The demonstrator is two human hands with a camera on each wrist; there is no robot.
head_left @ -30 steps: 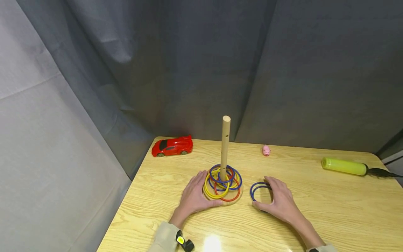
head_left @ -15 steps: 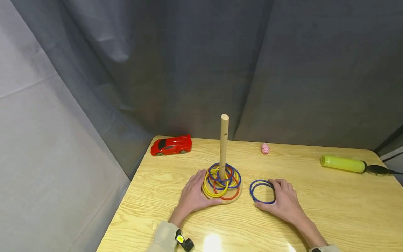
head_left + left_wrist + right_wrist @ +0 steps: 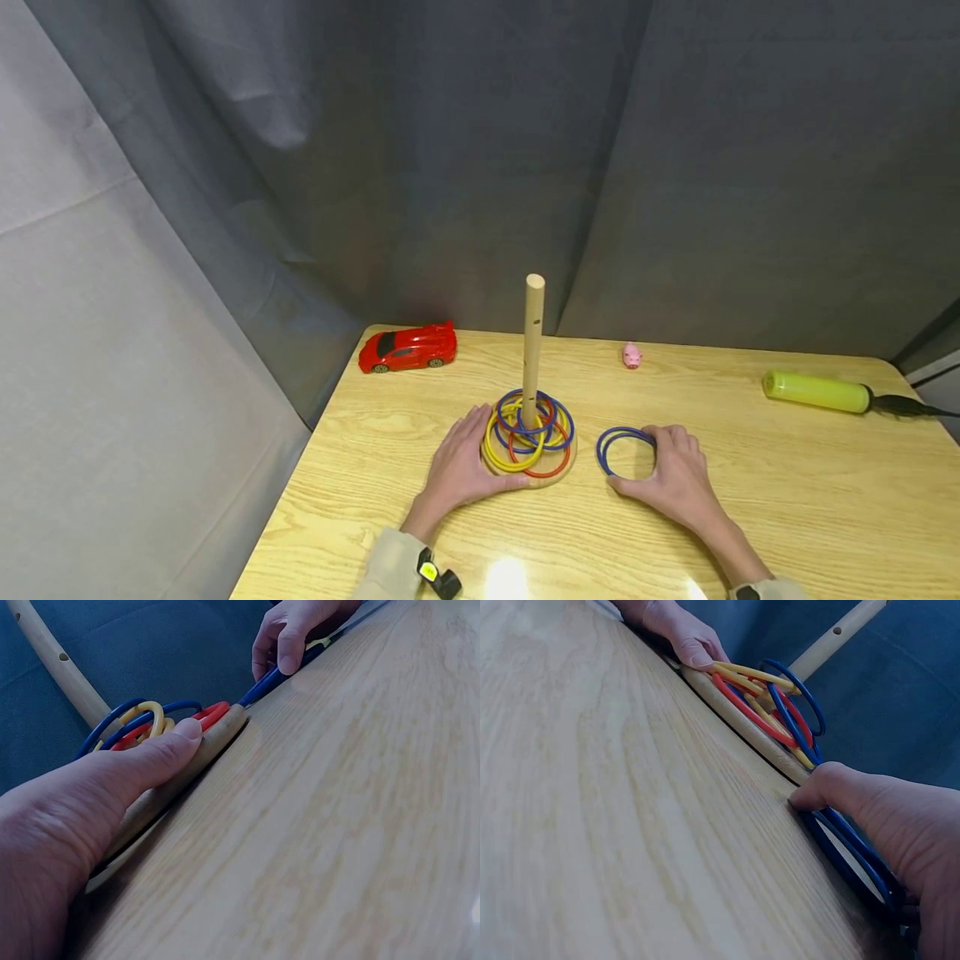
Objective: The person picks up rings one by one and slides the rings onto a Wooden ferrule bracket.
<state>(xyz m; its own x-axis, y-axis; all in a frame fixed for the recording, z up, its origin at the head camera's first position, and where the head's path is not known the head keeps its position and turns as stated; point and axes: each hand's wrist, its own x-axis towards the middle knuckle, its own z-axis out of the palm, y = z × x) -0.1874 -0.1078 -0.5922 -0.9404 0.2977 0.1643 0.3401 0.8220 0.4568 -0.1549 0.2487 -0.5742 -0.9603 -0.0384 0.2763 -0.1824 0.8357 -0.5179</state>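
Note:
A wooden peg (image 3: 533,350) stands on a round wooden base (image 3: 551,479), with several yellow, blue and red rings (image 3: 517,433) piled round its foot. My left hand (image 3: 457,467) rests against the base's left rim, and its thumb (image 3: 161,754) lies straight along the edge. Just right of the base, two blue rings (image 3: 599,450) lie flat on the table. My right hand (image 3: 675,479) holds them by their right side, fingers curled over the far edge. Its thumb (image 3: 829,787) presses down at the near edge, over the blue rings (image 3: 847,851).
A red toy car (image 3: 408,347) sits at the table's back left and a small pink pig (image 3: 632,356) behind the peg. A yellow-green pump (image 3: 817,392) with a black hose lies at the back right. The wooden table (image 3: 787,500) drops off at its left edge. Grey curtains hang behind.
My right hand has drawn back a little to the right, uncovering most of the blue rings, and its fingers have curled on their edge. The left hand and the peg stay put.

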